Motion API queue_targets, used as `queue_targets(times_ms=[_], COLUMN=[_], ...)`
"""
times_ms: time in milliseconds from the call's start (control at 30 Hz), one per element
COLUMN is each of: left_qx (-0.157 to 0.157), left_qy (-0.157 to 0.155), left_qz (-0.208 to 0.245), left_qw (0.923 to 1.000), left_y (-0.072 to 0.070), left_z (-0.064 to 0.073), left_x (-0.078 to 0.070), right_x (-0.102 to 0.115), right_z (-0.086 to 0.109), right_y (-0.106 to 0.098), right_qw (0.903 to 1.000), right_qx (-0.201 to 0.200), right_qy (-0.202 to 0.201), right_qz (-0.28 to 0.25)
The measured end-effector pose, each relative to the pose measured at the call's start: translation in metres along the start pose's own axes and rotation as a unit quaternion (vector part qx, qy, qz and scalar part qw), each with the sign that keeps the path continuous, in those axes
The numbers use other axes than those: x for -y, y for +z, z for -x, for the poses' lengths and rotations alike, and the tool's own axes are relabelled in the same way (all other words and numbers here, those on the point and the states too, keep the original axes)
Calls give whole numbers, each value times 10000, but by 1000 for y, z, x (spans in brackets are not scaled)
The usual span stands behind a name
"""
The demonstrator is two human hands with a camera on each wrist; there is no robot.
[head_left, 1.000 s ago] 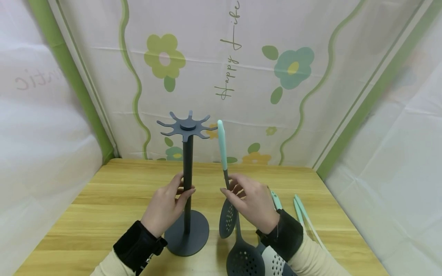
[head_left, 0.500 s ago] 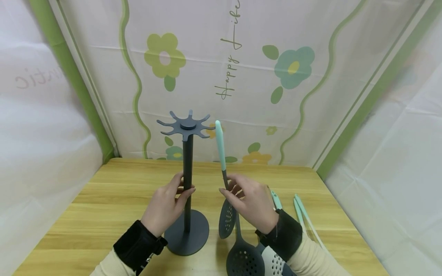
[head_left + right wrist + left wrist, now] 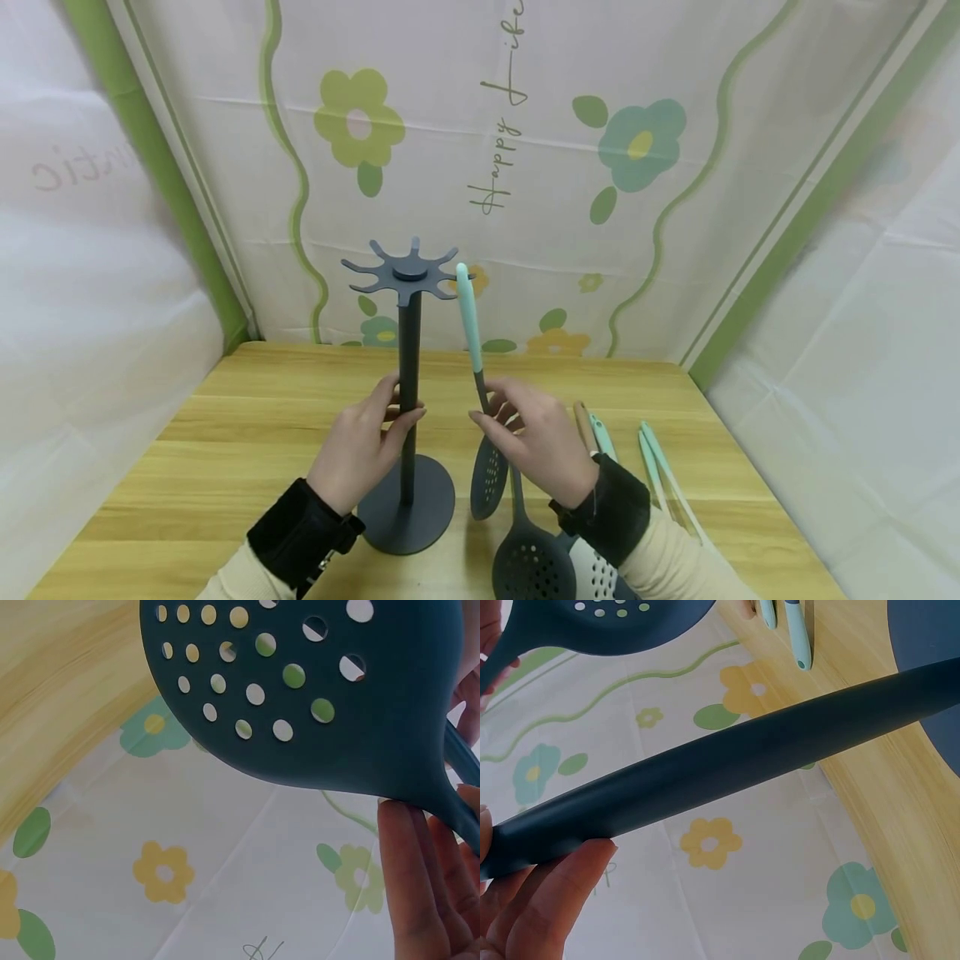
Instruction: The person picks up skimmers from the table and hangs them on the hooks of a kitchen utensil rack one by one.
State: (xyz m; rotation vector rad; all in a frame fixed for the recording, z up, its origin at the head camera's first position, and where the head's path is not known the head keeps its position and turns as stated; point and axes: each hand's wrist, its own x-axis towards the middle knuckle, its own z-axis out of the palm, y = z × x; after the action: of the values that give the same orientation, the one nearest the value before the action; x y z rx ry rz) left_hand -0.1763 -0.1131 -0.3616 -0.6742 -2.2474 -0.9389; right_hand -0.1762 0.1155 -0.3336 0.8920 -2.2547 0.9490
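My left hand [image 3: 360, 454] grips the dark post of a utensil stand [image 3: 410, 350], thumb in front. The stand is upright on its round base, with hook arms spread at the top. My right hand [image 3: 536, 437] pinches the dark neck of a skimmer [image 3: 468, 321], mint handle up, perforated head [image 3: 487, 479] hanging below the hand. The handle's tip overlaps the stand's right hook arm; I cannot tell whether they touch. In the left wrist view the post [image 3: 727, 765] crosses below the skimmer's head [image 3: 645, 630]. Fingertips [image 3: 405, 847] lie against the skimmer's neck in the right wrist view.
On the wooden table [image 3: 187, 467], a dark skimmer [image 3: 534, 571] and a white slotted head [image 3: 600, 571] lie at the front. A mint handle [image 3: 602, 435], a wooden handle [image 3: 584, 427] and mint-tipped tongs-like pieces [image 3: 660, 458] lie right. Printed cloth [image 3: 450, 125] stands behind.
My right hand and the skimmer have shifted slightly left; the handle leans further left and its tip now overlaps the hook arm. My left hand and the stand stay in place.
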Motion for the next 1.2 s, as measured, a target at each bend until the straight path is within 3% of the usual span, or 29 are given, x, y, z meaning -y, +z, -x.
queue_targets(times_ms=[1200], left_qx=[50], left_qy=[-158], left_qz=[197], left_qw=[9997], left_y=[1], left_z=[0], left_x=[1], right_x=[6], right_z=[-5], right_y=[13], right_qw=[9988], right_qx=[377], right_qy=[-9], right_qz=[-312])
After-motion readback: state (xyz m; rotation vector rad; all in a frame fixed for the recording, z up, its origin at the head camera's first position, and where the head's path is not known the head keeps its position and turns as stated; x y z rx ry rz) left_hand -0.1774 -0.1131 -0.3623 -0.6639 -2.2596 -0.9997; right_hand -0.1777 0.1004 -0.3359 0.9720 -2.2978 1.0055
